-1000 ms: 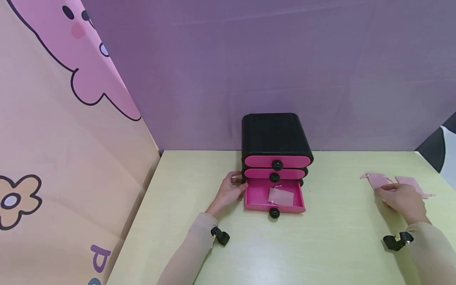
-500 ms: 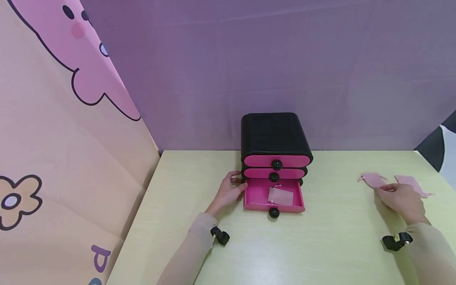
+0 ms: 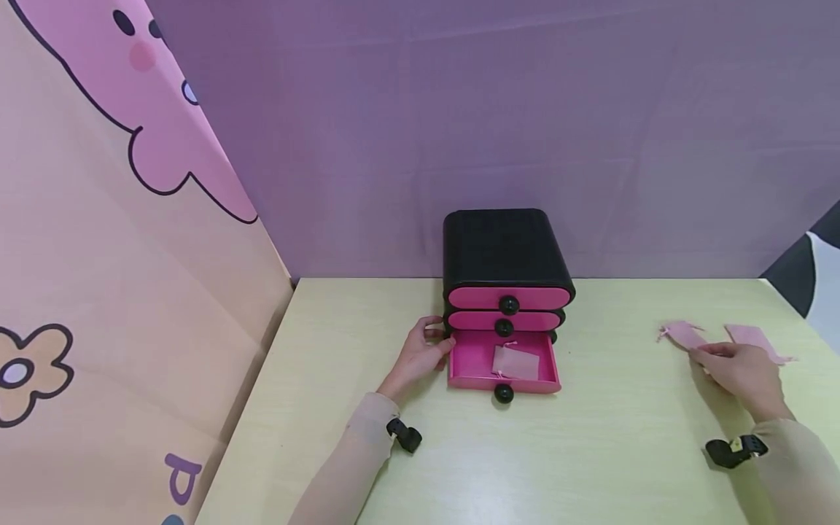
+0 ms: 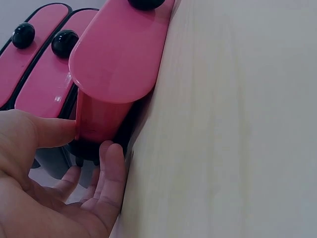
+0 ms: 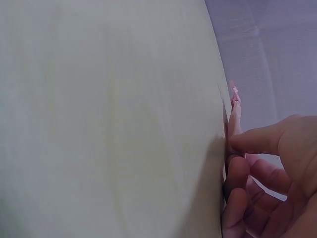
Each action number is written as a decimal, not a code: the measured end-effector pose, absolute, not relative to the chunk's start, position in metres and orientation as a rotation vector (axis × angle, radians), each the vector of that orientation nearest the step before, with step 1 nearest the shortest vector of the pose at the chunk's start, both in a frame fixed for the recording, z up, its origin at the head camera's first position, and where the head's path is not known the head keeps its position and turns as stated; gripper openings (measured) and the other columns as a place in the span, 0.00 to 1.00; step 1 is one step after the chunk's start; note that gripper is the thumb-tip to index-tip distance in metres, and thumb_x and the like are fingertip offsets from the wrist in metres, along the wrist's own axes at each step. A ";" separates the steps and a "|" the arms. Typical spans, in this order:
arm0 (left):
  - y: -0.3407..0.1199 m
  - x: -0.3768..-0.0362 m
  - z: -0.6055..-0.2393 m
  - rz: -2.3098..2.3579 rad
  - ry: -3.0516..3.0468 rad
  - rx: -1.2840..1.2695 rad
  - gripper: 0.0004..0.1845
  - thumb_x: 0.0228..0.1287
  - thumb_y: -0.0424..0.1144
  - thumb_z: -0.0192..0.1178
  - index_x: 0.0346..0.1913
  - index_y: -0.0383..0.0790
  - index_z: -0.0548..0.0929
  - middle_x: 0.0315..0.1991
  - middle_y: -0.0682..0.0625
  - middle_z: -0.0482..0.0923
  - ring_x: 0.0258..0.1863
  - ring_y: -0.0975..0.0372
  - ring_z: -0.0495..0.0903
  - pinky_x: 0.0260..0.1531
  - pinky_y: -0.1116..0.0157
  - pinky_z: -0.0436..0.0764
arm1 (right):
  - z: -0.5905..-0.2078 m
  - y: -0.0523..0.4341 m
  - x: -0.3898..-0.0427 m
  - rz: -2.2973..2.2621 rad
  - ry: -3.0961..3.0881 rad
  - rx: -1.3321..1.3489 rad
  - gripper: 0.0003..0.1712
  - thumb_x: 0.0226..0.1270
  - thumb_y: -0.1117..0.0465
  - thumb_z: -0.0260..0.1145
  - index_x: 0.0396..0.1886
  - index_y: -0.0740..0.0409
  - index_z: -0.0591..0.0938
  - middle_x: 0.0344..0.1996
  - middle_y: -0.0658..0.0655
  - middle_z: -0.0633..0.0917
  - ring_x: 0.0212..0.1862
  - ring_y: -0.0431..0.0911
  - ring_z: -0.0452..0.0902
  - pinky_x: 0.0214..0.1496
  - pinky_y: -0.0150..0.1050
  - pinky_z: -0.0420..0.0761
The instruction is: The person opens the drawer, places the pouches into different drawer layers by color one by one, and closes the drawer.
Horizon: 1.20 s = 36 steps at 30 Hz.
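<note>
A small black chest with three pink drawers stands at the back middle of the table. Its bottom drawer is pulled out, and a pink pouch lies inside. My left hand rests against the chest's left side. In the left wrist view its thumb touches the open drawer's side wall, with the fingers lying fairly straight. Far right, my right hand pinches the edge of a second pink pouch that lies flat. The thumb presses on this pouch.
A third pink pouch lies just right of the pinched one. The pale green table meets a purple backdrop behind and a cartoon-print cloth on the left. A black and white object sits past the right corner.
The right hand has shifted slightly on the pouch, and the pouch's free end has slid a little to the left. The left hand and the drawer have stayed still.
</note>
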<state>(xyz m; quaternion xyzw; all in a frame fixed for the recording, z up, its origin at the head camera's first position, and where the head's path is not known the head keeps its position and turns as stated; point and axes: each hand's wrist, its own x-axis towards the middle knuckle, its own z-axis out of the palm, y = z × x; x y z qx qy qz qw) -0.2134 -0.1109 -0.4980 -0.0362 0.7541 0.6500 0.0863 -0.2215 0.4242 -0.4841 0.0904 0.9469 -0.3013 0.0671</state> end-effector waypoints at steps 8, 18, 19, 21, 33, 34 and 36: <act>-0.112 -0.214 -0.496 1.930 2.254 -0.096 0.30 0.73 0.36 0.65 0.74 0.39 0.69 0.64 0.36 0.78 0.33 0.59 0.80 0.32 0.68 0.82 | -0.482 0.420 -0.217 -0.949 2.876 0.296 0.39 0.80 0.41 0.60 0.62 0.77 0.79 0.31 0.51 0.88 0.34 0.41 0.74 0.35 0.34 0.68; -0.111 -0.213 -0.496 1.945 2.240 -0.107 0.30 0.73 0.35 0.65 0.74 0.39 0.69 0.64 0.36 0.78 0.34 0.59 0.80 0.31 0.68 0.83 | -0.479 0.410 -0.210 -1.011 2.926 0.255 0.36 0.82 0.45 0.60 0.63 0.79 0.79 0.29 0.45 0.88 0.27 0.35 0.75 0.30 0.32 0.73; -0.111 -0.213 -0.497 1.943 2.243 -0.108 0.30 0.73 0.35 0.65 0.74 0.39 0.70 0.64 0.36 0.78 0.35 0.59 0.80 0.31 0.68 0.83 | -0.479 0.409 -0.209 -1.013 2.930 0.252 0.36 0.82 0.45 0.60 0.63 0.79 0.79 0.29 0.45 0.88 0.27 0.35 0.76 0.30 0.32 0.73; -0.111 -0.213 -0.497 1.942 2.242 -0.112 0.30 0.73 0.35 0.65 0.74 0.39 0.70 0.64 0.36 0.78 0.35 0.60 0.80 0.31 0.68 0.83 | -0.478 0.407 -0.208 -1.012 2.940 0.246 0.35 0.82 0.46 0.59 0.63 0.78 0.79 0.29 0.45 0.89 0.27 0.34 0.76 0.30 0.32 0.73; -0.111 -0.211 -0.496 1.939 2.256 -0.098 0.30 0.73 0.36 0.65 0.74 0.38 0.70 0.64 0.35 0.78 0.35 0.60 0.81 0.31 0.68 0.84 | -0.478 0.396 -0.207 -1.047 2.955 0.195 0.34 0.82 0.47 0.60 0.62 0.77 0.80 0.33 0.53 0.91 0.26 0.33 0.80 0.29 0.33 0.74; -0.111 -0.212 -0.496 1.939 2.257 -0.097 0.30 0.73 0.36 0.65 0.74 0.38 0.70 0.64 0.35 0.78 0.35 0.60 0.81 0.31 0.68 0.84 | -0.478 0.395 -0.207 -1.049 2.956 0.189 0.34 0.82 0.47 0.60 0.62 0.77 0.80 0.32 0.52 0.91 0.26 0.33 0.80 0.29 0.34 0.74; -0.111 -0.212 -0.497 1.935 2.259 -0.095 0.30 0.73 0.36 0.65 0.74 0.38 0.70 0.64 0.35 0.78 0.35 0.60 0.81 0.31 0.68 0.83 | -0.478 0.394 -0.206 -1.054 2.954 0.177 0.34 0.82 0.47 0.60 0.63 0.77 0.80 0.31 0.52 0.91 0.26 0.33 0.80 0.28 0.34 0.75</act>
